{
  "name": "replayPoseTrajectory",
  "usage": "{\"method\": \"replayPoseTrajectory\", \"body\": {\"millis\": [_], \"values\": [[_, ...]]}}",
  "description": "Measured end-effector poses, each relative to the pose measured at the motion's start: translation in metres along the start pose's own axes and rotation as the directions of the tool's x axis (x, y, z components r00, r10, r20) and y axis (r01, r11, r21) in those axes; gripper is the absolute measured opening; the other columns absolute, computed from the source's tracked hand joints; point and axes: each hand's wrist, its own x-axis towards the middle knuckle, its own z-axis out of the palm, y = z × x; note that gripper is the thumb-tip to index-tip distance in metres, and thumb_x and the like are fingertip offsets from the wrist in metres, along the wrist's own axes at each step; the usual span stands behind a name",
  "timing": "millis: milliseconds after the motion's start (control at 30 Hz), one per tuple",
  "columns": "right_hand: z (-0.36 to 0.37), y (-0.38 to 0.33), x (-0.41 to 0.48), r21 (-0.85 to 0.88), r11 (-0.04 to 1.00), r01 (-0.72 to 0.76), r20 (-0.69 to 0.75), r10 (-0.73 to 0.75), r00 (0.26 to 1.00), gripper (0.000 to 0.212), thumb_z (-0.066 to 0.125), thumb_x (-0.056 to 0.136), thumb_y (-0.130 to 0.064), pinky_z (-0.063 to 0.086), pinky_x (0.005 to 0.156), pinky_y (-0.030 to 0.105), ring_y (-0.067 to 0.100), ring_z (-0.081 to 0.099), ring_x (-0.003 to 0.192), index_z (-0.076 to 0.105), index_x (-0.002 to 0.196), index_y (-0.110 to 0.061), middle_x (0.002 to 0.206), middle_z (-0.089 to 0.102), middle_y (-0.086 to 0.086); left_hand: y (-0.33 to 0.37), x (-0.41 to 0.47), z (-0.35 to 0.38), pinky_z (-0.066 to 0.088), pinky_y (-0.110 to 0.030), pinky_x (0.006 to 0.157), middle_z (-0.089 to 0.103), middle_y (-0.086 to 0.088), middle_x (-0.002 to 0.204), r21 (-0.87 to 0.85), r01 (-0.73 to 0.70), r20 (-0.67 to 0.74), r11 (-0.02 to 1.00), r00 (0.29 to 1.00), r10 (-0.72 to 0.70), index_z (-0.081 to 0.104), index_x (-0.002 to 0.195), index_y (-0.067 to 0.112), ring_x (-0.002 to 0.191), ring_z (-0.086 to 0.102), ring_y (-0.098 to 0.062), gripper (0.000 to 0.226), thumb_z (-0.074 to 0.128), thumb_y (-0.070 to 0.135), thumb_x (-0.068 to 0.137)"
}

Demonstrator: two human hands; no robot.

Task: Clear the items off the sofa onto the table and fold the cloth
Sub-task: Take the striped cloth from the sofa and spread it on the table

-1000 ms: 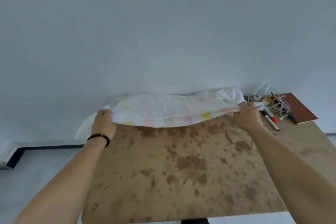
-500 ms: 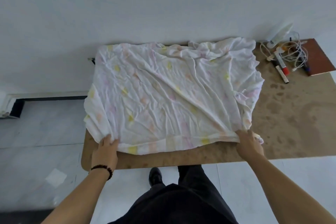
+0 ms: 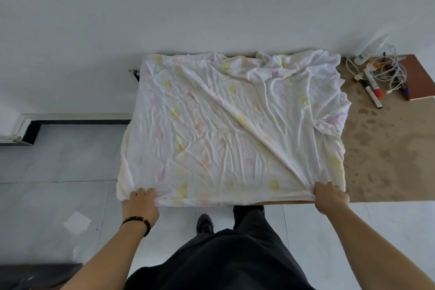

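A white cloth [image 3: 226,129] with faint yellow and pink marks lies spread and wrinkled over the left part of the brown table [image 3: 386,148]. Its left side hangs over the table's left edge, and its far edge is bunched near the wall. My left hand [image 3: 141,202] grips the cloth's near left corner at the table's front edge. At the near right corner, my right hand [image 3: 329,196] grips the cloth. A long diagonal crease runs from the far left toward my right hand.
At the table's far right lie a white cable tangle [image 3: 379,70], marker pens [image 3: 373,89], a white bottle [image 3: 369,50] and a brown notebook [image 3: 416,77]. A white wall stands behind the table. My dark trousers and shoe [image 3: 204,223] are below, on grey floor tiles.
Both hands have drawn the cloth from a bunched strip at the table's far edge toward me, spreading it flat. In the last half second the near edge reached the table's front edge.
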Motion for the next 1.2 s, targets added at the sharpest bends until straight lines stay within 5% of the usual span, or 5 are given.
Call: {"method": "replayPoseTrajectory", "body": {"millis": [267, 367, 500, 900, 1200], "values": [[-0.020, -0.076, -0.013, 0.245, 0.882, 0.403, -0.382, -0.294, 0.876, 0.030, 0.049, 0.099, -0.034, 0.051, 0.082, 0.034, 0.022, 0.059, 0.107, 0.058, 0.125, -0.022, 0.121, 0.051, 0.003, -0.012, 0.001, 0.020, 0.023, -0.053, 0.111, 0.032, -0.015, 0.154, -0.307, -0.108, -0.197, 0.946, 0.979, 0.048, 0.049, 0.139, 0.021, 0.142, 0.026, -0.035, 0.058, 0.039, 0.041, 0.086], [-0.021, -0.122, -0.035, 0.237, 0.771, 0.591, -0.360, -0.495, 0.791, 0.047, 0.049, 0.100, -0.045, 0.053, 0.090, 0.036, 0.020, 0.054, 0.122, 0.044, 0.144, -0.031, 0.143, 0.039, 0.002, -0.007, -0.010, 0.032, 0.009, -0.051, 0.118, 0.012, -0.014, 0.162, -0.363, -0.062, -0.144, 0.930, 0.990, 0.010, 0.027, 0.153, 0.025, 0.149, 0.009, -0.033, 0.076, 0.008, 0.057, 0.086], [-0.019, -0.163, -0.055, 0.057, 0.686, 0.725, -0.242, -0.695, 0.677, 0.056, 0.051, 0.097, -0.048, 0.051, 0.092, 0.034, 0.022, 0.049, 0.122, 0.034, 0.149, -0.037, 0.140, 0.038, 0.002, -0.002, -0.029, 0.044, 0.025, -0.049, 0.116, -0.004, -0.015, 0.163, -0.485, 0.064, -0.122, 0.872, 0.983, -0.139, 0.012, 0.156, 0.015, 0.149, 0.013, -0.034, 0.076, 0.035, 0.055, 0.096], [-0.083, -0.285, -0.029, 0.136, 0.513, 0.848, -0.383, -0.762, 0.522, 0.053, 0.055, 0.097, -0.041, 0.036, 0.110, 0.044, 0.030, 0.036, 0.140, 0.045, 0.145, -0.022, 0.153, 0.036, 0.012, -0.057, 0.024, -0.037, 0.039, -0.041, 0.106, 0.049, -0.006, 0.143, -0.516, 0.151, 0.167, 0.843, 0.983, -0.074, 0.026, 0.152, 0.023, 0.129, 0.046, -0.026, 0.056, 0.038, 0.042, 0.101], [-0.106, -0.382, -0.055, 0.166, 0.591, 0.789, -0.457, -0.663, 0.593, 0.053, 0.057, 0.097, -0.036, 0.044, 0.107, 0.051, 0.037, 0.040, 0.141, 0.045, 0.147, -0.022, 0.154, 0.038, 0.019, -0.119, 0.116, -0.076, 0.031, -0.041, 0.114, 0.022, -0.009, 0.159, -0.570, -0.044, -0.004, 0.820, 0.999, 0.051, 0.017, 0.155, 0.018, 0.142, 0.029, -0.027, 0.058, 0.040, 0.029, 0.102]]}}
